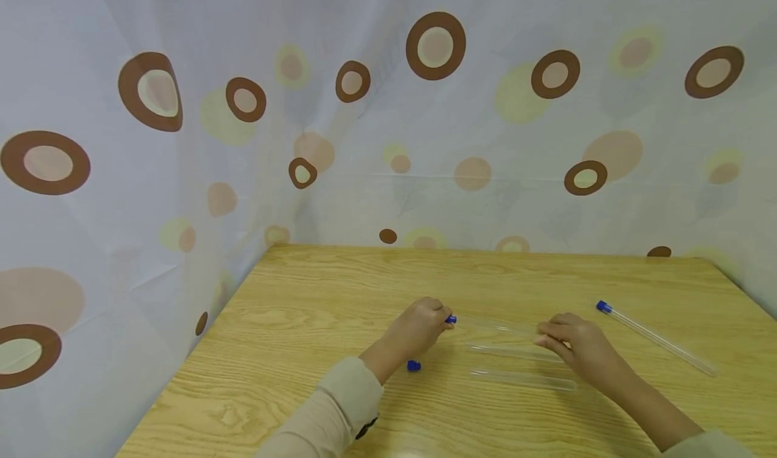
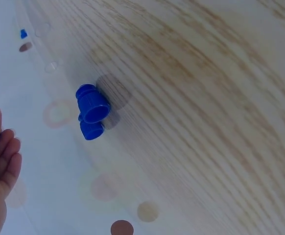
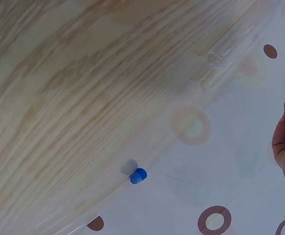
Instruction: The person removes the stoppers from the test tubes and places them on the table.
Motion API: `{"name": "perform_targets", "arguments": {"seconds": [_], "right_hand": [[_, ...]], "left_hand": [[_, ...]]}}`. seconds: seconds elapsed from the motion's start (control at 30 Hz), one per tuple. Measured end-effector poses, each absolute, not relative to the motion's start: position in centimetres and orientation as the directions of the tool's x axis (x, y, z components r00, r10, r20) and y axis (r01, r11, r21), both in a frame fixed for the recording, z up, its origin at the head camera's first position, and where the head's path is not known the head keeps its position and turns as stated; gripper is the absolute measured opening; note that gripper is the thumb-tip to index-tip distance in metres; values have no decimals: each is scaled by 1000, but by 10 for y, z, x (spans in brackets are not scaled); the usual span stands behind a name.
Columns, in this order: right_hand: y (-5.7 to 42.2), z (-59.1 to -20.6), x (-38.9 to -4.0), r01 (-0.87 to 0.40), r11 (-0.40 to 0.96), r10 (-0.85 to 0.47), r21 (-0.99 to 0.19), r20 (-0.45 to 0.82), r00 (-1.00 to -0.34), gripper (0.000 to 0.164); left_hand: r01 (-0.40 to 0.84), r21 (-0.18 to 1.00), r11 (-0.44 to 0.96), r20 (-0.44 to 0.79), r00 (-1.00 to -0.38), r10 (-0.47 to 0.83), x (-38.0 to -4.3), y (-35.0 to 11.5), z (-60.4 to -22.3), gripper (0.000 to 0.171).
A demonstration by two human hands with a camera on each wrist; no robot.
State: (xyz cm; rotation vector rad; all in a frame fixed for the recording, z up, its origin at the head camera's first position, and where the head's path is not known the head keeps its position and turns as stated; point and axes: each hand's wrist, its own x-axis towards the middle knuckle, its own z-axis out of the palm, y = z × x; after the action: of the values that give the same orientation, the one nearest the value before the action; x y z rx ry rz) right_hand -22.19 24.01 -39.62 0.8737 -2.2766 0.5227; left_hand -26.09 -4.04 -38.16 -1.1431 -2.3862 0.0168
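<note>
My left hand (image 1: 421, 324) pinches a small blue cap (image 1: 450, 320) between thumb and fingers. From the cap a clear test tube (image 1: 500, 326) stretches across to my right hand (image 1: 573, 347), whose thumb and fingertips grip its far end. Cap and tube mouth meet or nearly meet; I cannot tell whether the cap is seated. Below this tube, two more clear tubes lie side by side on the table, an upper tube (image 1: 512, 351) and a lower tube (image 1: 523, 379), both uncapped. Loose blue caps (image 2: 93, 108) lie together on the table near my left wrist.
A capped tube (image 1: 662, 341) lies slanted on the right side of the wooden table (image 1: 340, 282), its blue cap (image 3: 138, 176) toward the back. A patterned curtain (image 1: 364, 127) rises along the table's back and left edges.
</note>
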Motion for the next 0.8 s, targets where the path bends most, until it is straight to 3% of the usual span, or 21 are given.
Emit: {"name": "perform_targets", "arguments": {"seconds": [0.33, 0.53, 0.8], "right_hand": [[236, -398, -224, -708, 704, -446, -56, 742, -502, 30], [234, -399, -224, -725, 688, -448, -44, 760, -471, 49], [234, -399, -224, -734, 679, -457, -16, 773, -440, 57]], "left_hand": [[722, 190, 666, 266, -690, 673, -264, -42, -373, 25], [711, 289, 641, 197, -699, 687, -269, -43, -369, 19], [654, 439, 617, 106, -719, 687, -273, -46, -369, 25]]}}
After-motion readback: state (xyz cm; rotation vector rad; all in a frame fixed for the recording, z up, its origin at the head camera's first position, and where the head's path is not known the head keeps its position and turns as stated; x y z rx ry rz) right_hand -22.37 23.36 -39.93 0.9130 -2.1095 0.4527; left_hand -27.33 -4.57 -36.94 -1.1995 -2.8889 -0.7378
